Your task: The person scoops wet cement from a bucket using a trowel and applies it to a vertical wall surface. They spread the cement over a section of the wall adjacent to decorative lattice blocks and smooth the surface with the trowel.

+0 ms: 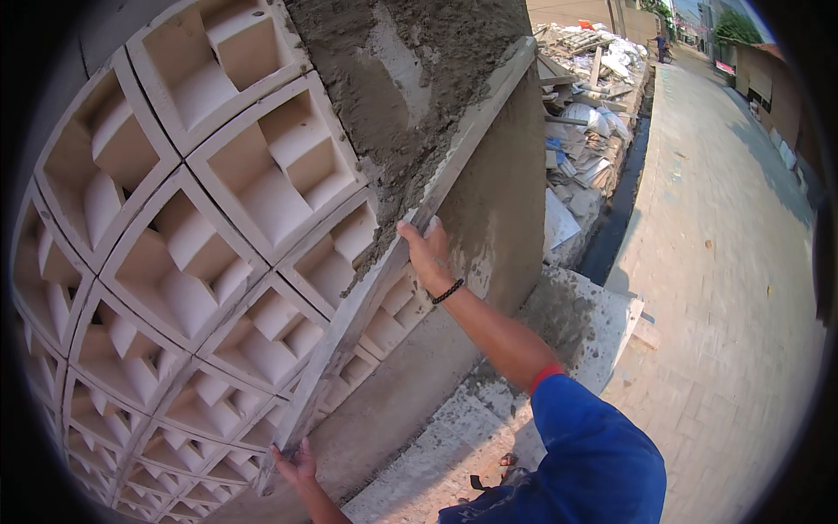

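Observation:
A long, straight screed bar (484, 109) lies slantwise against the wall, smeared with mortar. My right hand (426, 253) grips it around the middle, with a dark beaded bracelet at the wrist. Down near the bar's lower end, my left hand (298, 465) is closed around its edge. Wet grey mortar (393, 105) covers the wall along the bar's upper left side, rough and uneven with a paler patch. Below and right of the bar the plastered face (497, 192) looks smoother. Pale ventilation blocks (188, 253) with square recesses fill the wall to the left.
A concrete ledge (567, 314) spattered with mortar runs along the foot of the wall. Beyond it are a heap of rubble and sacks (585, 131) and a narrow drain (624, 201). A paved lane (716, 288) stretches away on the right, with a distant person (661, 45).

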Demonstrator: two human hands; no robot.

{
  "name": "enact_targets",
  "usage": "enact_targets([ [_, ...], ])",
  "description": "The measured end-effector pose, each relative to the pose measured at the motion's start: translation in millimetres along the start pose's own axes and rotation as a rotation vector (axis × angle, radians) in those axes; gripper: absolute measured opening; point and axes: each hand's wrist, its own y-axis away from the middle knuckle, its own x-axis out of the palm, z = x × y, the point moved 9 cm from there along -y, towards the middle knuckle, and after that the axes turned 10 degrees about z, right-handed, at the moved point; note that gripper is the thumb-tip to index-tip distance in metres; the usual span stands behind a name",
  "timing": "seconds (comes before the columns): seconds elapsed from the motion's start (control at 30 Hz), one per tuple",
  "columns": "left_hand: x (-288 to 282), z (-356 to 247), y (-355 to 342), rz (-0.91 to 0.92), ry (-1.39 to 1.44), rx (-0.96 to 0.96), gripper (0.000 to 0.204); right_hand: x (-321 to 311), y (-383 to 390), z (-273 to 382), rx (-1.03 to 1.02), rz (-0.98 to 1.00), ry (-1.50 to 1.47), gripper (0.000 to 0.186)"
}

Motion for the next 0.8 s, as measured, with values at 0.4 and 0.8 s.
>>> enact_targets([
  [0.4,-107.4,16.8,81.2,-0.337,0.03,-0.169,0.033,-130.3,161.2,-140.3,0.29,-0.154,-0.316,0.079],
  [0.8,-297.9,155.8,98.7,-0.842,-0.473,-0.439,0.043,-250.2,216.9,-308.8,1.067,-0.643,0.566,0.09],
])
